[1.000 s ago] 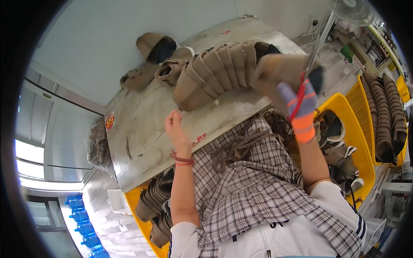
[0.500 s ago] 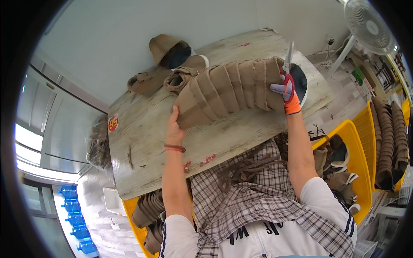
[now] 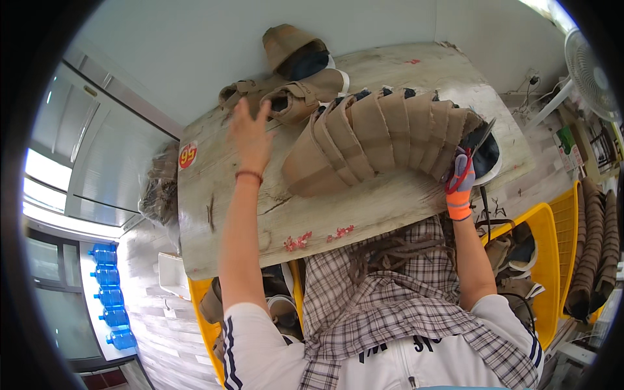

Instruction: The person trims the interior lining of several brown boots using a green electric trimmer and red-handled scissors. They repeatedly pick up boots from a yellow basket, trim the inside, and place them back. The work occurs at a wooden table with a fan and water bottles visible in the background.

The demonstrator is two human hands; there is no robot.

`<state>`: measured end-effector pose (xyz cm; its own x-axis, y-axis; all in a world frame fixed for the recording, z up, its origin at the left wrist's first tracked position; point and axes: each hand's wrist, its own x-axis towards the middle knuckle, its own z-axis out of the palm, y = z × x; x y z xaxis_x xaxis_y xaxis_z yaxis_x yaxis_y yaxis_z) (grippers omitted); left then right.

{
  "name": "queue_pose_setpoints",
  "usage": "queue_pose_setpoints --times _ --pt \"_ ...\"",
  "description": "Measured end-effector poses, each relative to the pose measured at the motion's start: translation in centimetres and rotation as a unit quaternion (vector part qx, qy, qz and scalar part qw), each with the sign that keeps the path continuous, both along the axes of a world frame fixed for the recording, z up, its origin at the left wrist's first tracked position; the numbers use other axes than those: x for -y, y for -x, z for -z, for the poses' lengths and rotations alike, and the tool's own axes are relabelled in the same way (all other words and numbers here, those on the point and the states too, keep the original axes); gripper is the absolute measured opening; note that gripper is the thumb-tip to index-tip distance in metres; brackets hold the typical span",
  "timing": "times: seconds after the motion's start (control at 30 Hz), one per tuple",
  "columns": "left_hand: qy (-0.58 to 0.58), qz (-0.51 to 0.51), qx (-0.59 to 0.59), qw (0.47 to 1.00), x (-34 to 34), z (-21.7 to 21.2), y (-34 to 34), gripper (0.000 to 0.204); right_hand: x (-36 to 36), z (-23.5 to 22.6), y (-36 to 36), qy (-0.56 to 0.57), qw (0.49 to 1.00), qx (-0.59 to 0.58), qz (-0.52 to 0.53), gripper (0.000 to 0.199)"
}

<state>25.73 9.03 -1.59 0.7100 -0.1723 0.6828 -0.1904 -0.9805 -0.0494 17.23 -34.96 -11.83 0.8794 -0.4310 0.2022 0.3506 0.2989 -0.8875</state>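
Observation:
Brown fabric shoe uppers, nested into a long curved row point(image 3: 390, 133), lie across the table. My right hand point(image 3: 460, 195), in a grey and orange glove, is at the row's right end with its fingers round red-handled scissors point(image 3: 465, 168). The scissors' blades point up beside the dark-lined end of the row. My left hand point(image 3: 252, 140) is off the row, slightly blurred, its fingers spread and holding nothing. It hovers just left of a loose shoe upper point(image 3: 294, 101). Behind are another loose upper point(image 3: 250, 91) and a tipped-up one point(image 3: 286, 49) against the wall.
The worn wooden table point(image 3: 234, 227) meets the wall at its far side. Yellow baskets point(image 3: 546, 260) with shoe pieces stand at my right, another yellow basket point(image 3: 201, 318) at my left. A white fan point(image 3: 588, 75) is far right. A plastic bag point(image 3: 159, 188) sits by the table's left edge.
My left hand has let go of the row's left end and moved up and left toward the loose uppers. The row now lies on the table, fanned wider; my right hand has lowered with the scissors.

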Motion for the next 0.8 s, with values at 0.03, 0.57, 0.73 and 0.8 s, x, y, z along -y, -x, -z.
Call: queue_pose_setpoints --times 0.03,0.57,0.73,0.8 --pt "-0.041 0.004 0.0 0.999 -0.1 -0.5 -1.1 0.04 -0.1 -0.9 0.6 -0.009 1.0 -0.024 0.0 0.026" --pt "0.896 0.115 0.024 0.428 -12.9 -5.7 31.8 0.043 -3.9 -8.8 12.2 0.153 0.945 -0.064 -0.281 0.029" --pt "0.924 0.145 -0.084 0.344 -4.9 1.2 39.5 0.035 -9.7 -14.1 16.0 0.53 0.814 -0.021 -0.238 0.024" --pt "0.947 0.094 -0.097 0.292 -2.2 4.5 40.5 0.034 -11.3 -15.9 17.0 0.629 0.732 0.059 -0.254 0.023"
